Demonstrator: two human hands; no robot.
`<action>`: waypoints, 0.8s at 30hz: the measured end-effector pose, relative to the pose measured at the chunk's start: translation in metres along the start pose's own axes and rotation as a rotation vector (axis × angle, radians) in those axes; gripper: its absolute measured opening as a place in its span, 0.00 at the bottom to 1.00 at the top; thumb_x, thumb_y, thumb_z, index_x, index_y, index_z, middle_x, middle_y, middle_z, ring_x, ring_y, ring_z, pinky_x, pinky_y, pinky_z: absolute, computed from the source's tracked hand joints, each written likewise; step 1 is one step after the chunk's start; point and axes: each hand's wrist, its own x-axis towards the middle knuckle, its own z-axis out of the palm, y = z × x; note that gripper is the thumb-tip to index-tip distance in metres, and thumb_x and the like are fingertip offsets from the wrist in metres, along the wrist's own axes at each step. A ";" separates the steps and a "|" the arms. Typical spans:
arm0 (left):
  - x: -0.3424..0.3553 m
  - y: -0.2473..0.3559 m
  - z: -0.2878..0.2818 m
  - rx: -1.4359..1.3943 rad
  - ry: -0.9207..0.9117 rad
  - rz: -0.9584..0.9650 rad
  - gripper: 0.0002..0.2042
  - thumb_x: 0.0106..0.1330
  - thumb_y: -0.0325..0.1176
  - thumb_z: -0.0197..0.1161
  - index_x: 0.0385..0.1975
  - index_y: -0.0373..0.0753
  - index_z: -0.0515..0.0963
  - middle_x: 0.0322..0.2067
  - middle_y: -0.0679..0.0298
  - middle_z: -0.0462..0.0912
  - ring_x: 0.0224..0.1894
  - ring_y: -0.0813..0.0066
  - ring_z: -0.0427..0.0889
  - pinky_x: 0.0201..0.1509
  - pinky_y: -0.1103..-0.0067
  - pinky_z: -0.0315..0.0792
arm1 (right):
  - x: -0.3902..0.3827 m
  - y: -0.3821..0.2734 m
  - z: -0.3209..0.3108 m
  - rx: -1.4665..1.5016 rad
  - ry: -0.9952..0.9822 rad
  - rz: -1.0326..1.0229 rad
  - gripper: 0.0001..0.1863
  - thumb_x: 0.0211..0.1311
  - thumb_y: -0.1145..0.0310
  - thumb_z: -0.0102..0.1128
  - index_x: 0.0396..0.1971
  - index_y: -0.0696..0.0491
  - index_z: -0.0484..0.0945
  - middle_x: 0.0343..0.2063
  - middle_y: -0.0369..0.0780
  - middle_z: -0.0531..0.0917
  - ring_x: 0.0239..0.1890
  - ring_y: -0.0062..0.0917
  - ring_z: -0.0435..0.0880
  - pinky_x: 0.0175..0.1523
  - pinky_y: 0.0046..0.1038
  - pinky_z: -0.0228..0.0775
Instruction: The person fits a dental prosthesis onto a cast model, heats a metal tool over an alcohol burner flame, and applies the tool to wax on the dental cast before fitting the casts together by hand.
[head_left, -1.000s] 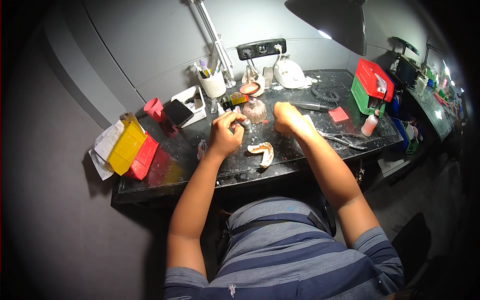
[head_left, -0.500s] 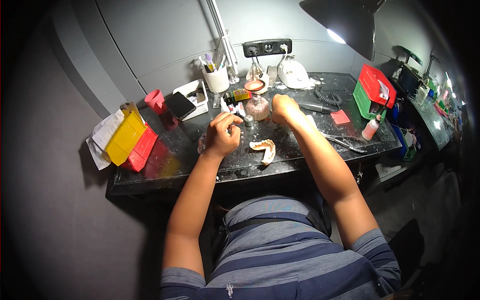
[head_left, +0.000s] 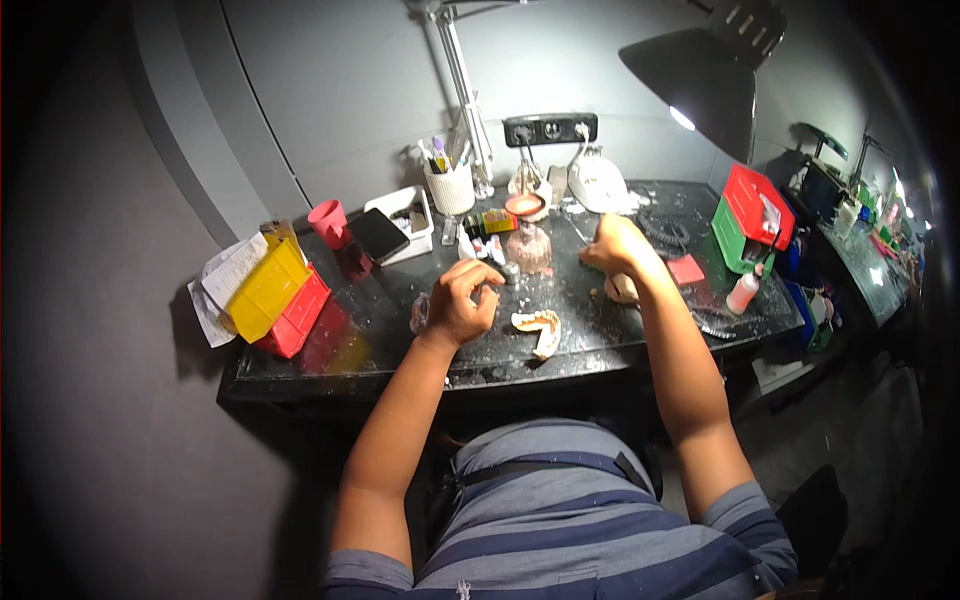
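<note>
We see a dark, glossy, dust-flecked worktable (head_left: 330, 372) with bare room along its near edge. A yellow bin (head_left: 266, 290) sits at nine o'clock. Our left hand (head_left: 462, 302) curls nearly closed; whether it pinches anything, we cannot tell. Our right hand (head_left: 614, 244) at two o'clock is fisted, contents hidden. At its five o'clock lies a horseshoe-shaped dental cast (head_left: 538, 328), arch opening toward us.

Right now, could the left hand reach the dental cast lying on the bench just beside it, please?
Probably yes: the left hand hovers curled just left of the dental cast, and the dark benchtop between them looks bare, with nothing blocking.
</note>
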 end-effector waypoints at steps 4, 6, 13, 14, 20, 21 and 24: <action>-0.003 0.002 -0.001 -0.027 0.012 -0.024 0.06 0.49 0.21 0.55 0.24 0.35 0.79 0.25 0.58 0.81 0.28 0.60 0.80 0.32 0.73 0.73 | -0.008 0.012 -0.029 0.712 -0.088 -0.077 0.05 0.50 0.74 0.64 0.23 0.59 0.79 0.16 0.38 0.80 0.18 0.22 0.81 0.21 0.25 0.74; -0.005 -0.001 0.001 -0.023 0.020 -0.011 0.06 0.49 0.22 0.55 0.24 0.35 0.79 0.25 0.58 0.81 0.28 0.61 0.80 0.32 0.73 0.72 | 0.001 0.015 -0.031 0.854 -0.147 -0.157 0.06 0.54 0.73 0.63 0.29 0.60 0.80 0.17 0.37 0.80 0.19 0.21 0.81 0.22 0.25 0.75; -0.005 0.005 0.001 -0.004 -0.001 -0.025 0.06 0.49 0.21 0.55 0.24 0.35 0.79 0.24 0.58 0.80 0.26 0.62 0.78 0.31 0.73 0.72 | 0.026 -0.001 0.002 1.351 0.090 -0.275 0.07 0.65 0.72 0.61 0.38 0.59 0.80 0.32 0.39 0.83 0.32 0.23 0.84 0.24 0.25 0.80; -0.004 0.006 0.003 -0.002 -0.022 -0.040 0.06 0.50 0.21 0.55 0.25 0.35 0.79 0.24 0.59 0.80 0.26 0.62 0.78 0.31 0.73 0.72 | 0.027 0.000 0.016 1.413 0.153 -0.334 0.07 0.66 0.71 0.60 0.39 0.60 0.79 0.33 0.40 0.83 0.32 0.23 0.84 0.24 0.26 0.81; -0.003 0.000 0.005 -0.005 -0.024 -0.032 0.06 0.51 0.21 0.55 0.25 0.35 0.79 0.24 0.59 0.80 0.27 0.62 0.78 0.32 0.73 0.72 | 0.032 -0.006 0.033 1.433 0.202 -0.230 0.08 0.69 0.71 0.58 0.39 0.60 0.78 0.33 0.41 0.83 0.32 0.23 0.84 0.23 0.26 0.81; -0.003 0.000 0.005 0.000 -0.034 -0.033 0.06 0.51 0.20 0.55 0.25 0.35 0.79 0.25 0.59 0.80 0.26 0.64 0.78 0.31 0.74 0.72 | 0.036 -0.003 0.035 1.430 0.197 -0.215 0.08 0.69 0.71 0.58 0.39 0.61 0.78 0.33 0.42 0.83 0.32 0.24 0.84 0.23 0.25 0.80; -0.002 0.001 0.005 0.006 -0.046 -0.047 0.06 0.51 0.20 0.55 0.25 0.34 0.79 0.25 0.59 0.81 0.25 0.66 0.78 0.31 0.76 0.71 | 0.039 -0.003 0.037 1.392 0.205 -0.178 0.08 0.69 0.69 0.60 0.39 0.59 0.77 0.33 0.40 0.82 0.31 0.23 0.84 0.22 0.24 0.78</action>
